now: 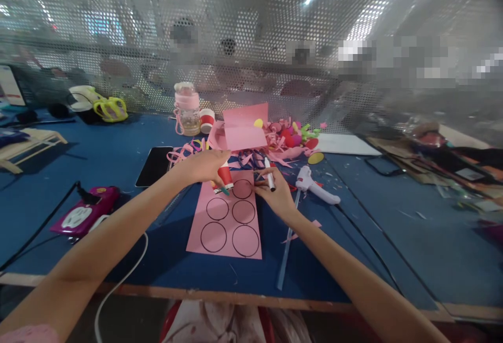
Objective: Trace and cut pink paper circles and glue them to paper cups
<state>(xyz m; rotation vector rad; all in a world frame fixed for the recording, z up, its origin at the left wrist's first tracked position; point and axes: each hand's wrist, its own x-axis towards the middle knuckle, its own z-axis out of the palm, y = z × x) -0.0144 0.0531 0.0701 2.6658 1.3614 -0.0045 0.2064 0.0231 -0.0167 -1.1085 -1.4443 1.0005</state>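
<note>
My left fingers (218, 163) grip the red cup (225, 175), my right fingers (262, 190) pinch the marker (269, 177); if the cup slips on the pink sheet (228, 230), I'd likely skew the circle (242, 189).

A red cup (225, 175) was gripped by the left hand (204, 167) and held at the top edge of the pink sheet (228, 227), where five black circles were drawn. A white marker (269, 179) was pinched by the right hand (277, 196), just beside the uppermost circle. A glue gun (316, 188) was seen to the right and a phone (154, 166) to the left, on the blue table (98, 175).
</note>
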